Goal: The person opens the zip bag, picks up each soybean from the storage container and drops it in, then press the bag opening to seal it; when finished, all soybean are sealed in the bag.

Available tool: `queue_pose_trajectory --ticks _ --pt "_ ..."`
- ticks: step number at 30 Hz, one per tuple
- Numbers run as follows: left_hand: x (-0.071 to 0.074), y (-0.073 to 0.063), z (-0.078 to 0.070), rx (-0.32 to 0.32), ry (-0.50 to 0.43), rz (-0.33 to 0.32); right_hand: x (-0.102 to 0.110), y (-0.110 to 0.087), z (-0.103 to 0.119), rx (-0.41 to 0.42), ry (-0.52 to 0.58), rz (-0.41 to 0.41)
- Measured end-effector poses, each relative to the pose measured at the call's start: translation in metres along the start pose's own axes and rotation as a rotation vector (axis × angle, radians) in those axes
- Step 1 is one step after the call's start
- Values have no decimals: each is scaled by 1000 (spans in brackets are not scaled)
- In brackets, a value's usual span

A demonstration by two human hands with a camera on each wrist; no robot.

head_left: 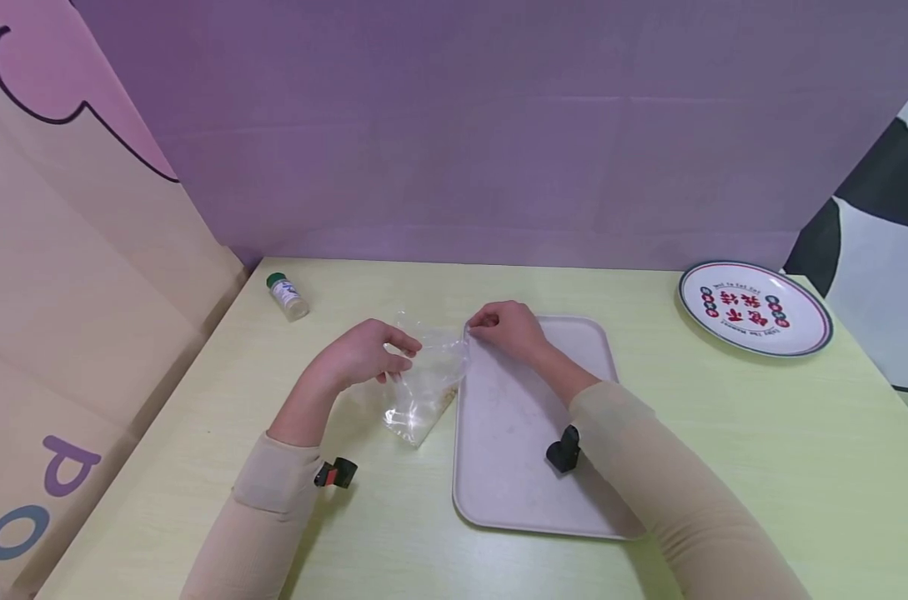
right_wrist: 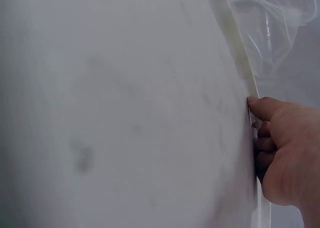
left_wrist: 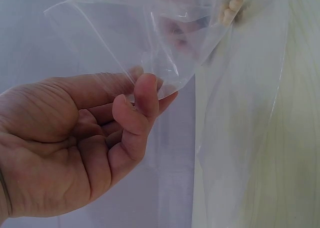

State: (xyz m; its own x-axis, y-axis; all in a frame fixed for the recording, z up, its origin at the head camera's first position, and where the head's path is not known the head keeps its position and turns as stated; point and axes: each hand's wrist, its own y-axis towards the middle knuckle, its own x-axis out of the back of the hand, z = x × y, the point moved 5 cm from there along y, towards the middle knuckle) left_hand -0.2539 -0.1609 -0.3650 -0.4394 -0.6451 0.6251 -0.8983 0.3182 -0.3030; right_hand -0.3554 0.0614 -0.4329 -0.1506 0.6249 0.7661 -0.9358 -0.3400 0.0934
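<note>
A clear plastic bag (head_left: 423, 392) hangs left of the tray. My left hand (head_left: 367, 354) pinches its film between thumb and fingers; in the left wrist view, part of the film covers the fingers of my left hand (left_wrist: 95, 138). Small beige pieces (left_wrist: 231, 10) sit in one corner of the bag; their kind is unclear. My right hand (head_left: 509, 329) is at the far left corner of a pale rectangular tray (head_left: 529, 467). In the right wrist view, the thumb of my right hand (right_wrist: 287, 148) lies over the tray rim (right_wrist: 235, 42), with the other fingers curled against its outer side.
A small bottle (head_left: 287, 297) with a green cap lies at the back left of the table (head_left: 393, 533). An oval plate (head_left: 757, 308) with red lettering is at the back right. Purple cloth (head_left: 499, 150) rises behind the table.
</note>
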Motion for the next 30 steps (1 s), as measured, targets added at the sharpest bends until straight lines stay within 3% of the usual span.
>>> queue_pose_trajectory --ticks 18,30 --pt "-1 0 0 3 -1 4 -3 -3 6 -5 -68 49" --pt "-1 0 0 6 -15 2 6 -6 10 4 133 8"
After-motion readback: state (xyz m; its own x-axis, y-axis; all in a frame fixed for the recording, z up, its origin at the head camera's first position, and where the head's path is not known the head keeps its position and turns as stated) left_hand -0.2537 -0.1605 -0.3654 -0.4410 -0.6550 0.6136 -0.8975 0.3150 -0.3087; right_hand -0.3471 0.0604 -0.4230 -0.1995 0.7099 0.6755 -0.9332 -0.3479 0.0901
